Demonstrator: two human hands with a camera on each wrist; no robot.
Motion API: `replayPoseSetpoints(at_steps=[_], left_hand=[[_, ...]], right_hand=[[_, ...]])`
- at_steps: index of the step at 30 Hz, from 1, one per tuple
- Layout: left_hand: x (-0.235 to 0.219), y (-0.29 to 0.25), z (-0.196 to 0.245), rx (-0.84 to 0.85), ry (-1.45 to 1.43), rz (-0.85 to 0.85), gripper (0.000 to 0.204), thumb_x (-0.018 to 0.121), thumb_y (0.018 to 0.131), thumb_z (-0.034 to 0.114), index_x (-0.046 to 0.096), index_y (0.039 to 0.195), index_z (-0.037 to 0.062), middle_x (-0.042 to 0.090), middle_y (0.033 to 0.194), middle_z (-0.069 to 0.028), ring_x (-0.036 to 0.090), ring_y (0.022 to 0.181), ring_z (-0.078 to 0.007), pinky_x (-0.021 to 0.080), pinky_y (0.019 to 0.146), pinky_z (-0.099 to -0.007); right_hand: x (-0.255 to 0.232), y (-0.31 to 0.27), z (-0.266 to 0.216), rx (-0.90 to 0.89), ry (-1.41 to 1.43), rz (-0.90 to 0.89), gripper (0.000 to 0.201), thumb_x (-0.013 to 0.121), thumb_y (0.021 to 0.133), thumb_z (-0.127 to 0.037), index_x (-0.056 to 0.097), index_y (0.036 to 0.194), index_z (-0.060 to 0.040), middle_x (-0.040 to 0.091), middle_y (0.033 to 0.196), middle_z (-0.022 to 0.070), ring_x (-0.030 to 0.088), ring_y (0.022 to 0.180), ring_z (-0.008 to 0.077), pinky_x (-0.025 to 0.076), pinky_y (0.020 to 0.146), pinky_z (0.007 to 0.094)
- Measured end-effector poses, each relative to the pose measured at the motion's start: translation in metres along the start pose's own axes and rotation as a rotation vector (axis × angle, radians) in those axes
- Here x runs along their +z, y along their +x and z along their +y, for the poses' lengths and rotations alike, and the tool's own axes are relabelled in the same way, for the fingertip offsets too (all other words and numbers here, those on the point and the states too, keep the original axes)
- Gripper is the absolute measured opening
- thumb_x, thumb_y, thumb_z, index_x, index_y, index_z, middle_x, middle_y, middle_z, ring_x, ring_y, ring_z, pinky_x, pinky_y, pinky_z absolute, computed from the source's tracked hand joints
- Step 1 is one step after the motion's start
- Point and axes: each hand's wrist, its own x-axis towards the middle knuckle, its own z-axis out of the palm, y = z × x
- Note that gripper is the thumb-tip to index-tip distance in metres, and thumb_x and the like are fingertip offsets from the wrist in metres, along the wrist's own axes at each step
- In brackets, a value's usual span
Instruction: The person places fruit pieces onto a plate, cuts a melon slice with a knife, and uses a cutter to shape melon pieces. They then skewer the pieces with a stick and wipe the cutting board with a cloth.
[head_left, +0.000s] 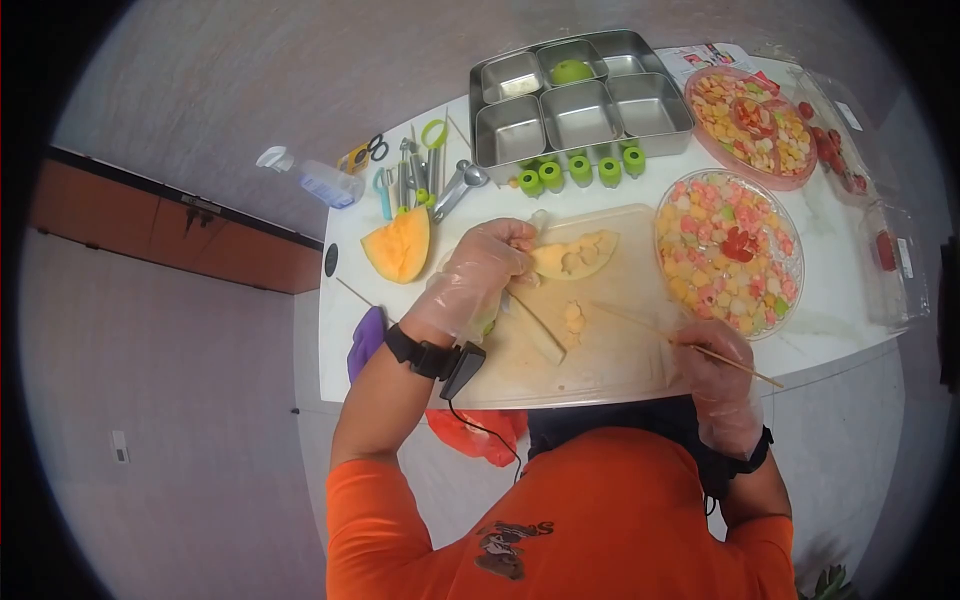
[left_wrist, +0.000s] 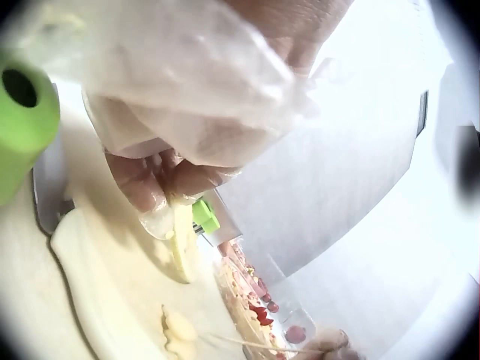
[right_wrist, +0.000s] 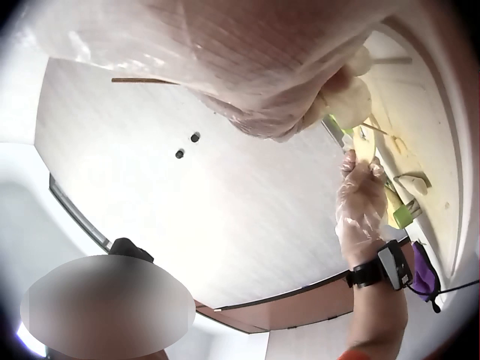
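My gloved left hand (head_left: 488, 268) pinches the end of a pale melon slice (head_left: 585, 256) with flower-shaped holes, over the cutting board (head_left: 620, 370). In the left wrist view the fingertips press on that slice (left_wrist: 182, 244). Curled round a thin wooden skewer (head_left: 740, 368), my gloved right hand (head_left: 718, 375) is at the board's right side, the skewer pointing left. Small cut melon pieces (head_left: 574, 318) lie on the board near the skewer's tip. A pale rind strip (head_left: 537, 328) rests below the left hand.
Steel compartments (head_left: 582, 112) stand at the back, with green-topped cutters (head_left: 579, 169) before them. Fruit plates (head_left: 728, 252) are on the right, beside clear boxes (head_left: 890, 262). Melon wedge (head_left: 398, 246), scoop (head_left: 462, 188), spray bottle (head_left: 330, 185) and purple cloth (head_left: 367, 340) lie on the left.
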Motion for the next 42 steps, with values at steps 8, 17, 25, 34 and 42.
replayPoseSetpoints(at_steps=[8, 17, 25, 34, 42], left_hand=[[0.007, 0.010, -0.007, -0.001, 0.236, 0.031, 0.021, 0.061, 0.087, -0.006, 0.065, 0.107, -0.0056, 0.062, 0.087, -0.0038, 0.062, 0.072, -0.0132, 0.052, 0.067, -0.0267], [0.010, 0.000, -0.001, 0.120, 0.930, -0.062, 0.029, 0.072, 0.079, 0.017, 0.072, 0.104, 0.0037, 0.070, 0.093, -0.0205, 0.067, 0.086, -0.0372, 0.054, 0.081, -0.0398], [0.019, 0.014, 0.061, 0.521, 1.245, 0.040, 0.037, 0.080, 0.081, 0.022, 0.074, 0.112, 0.0023, 0.073, 0.100, -0.0164, 0.069, 0.094, -0.0341, 0.055, 0.083, -0.0399], [0.090, 0.111, 0.054, 0.853, 1.504, -0.111, 0.037, 0.061, 0.085, 0.003, 0.069, 0.121, 0.0073, 0.071, 0.110, -0.0181, 0.068, 0.101, -0.0386, 0.055, 0.086, -0.0452], [0.082, 0.113, 0.051, 0.791, 1.495, -0.130, 0.028, 0.066, 0.084, 0.008, 0.072, 0.111, 0.0061, 0.071, 0.107, -0.0176, 0.068, 0.100, -0.0383, 0.055, 0.087, -0.0450]], right_hand=[[0.016, 0.008, -0.006, -0.106, -0.076, -0.044, 0.009, 0.071, 0.085, -0.002, 0.071, 0.094, -0.0036, 0.065, 0.079, 0.0080, 0.063, 0.071, 0.0195, 0.051, 0.067, 0.0298], [0.000, 0.002, -0.002, -0.077, -0.074, 0.045, 0.009, 0.072, 0.083, 0.002, 0.070, 0.089, -0.0039, 0.067, 0.081, 0.0044, 0.062, 0.072, 0.0148, 0.049, 0.066, 0.0282], [-0.007, -0.016, 0.018, -0.071, 0.170, 0.057, 0.011, 0.071, 0.080, 0.005, 0.068, 0.088, -0.0035, 0.068, 0.084, 0.0068, 0.062, 0.074, 0.0155, 0.050, 0.068, 0.0279], [-0.013, -0.013, 0.019, -0.120, 0.086, -0.019, 0.011, 0.070, 0.083, 0.005, 0.066, 0.089, -0.0037, 0.067, 0.087, 0.0060, 0.063, 0.073, 0.0186, 0.050, 0.065, 0.0309], [-0.021, -0.006, 0.022, -0.261, 0.044, -0.064, 0.014, 0.070, 0.082, 0.005, 0.063, 0.090, -0.0046, 0.066, 0.085, 0.0069, 0.063, 0.072, 0.0205, 0.051, 0.064, 0.0317]])
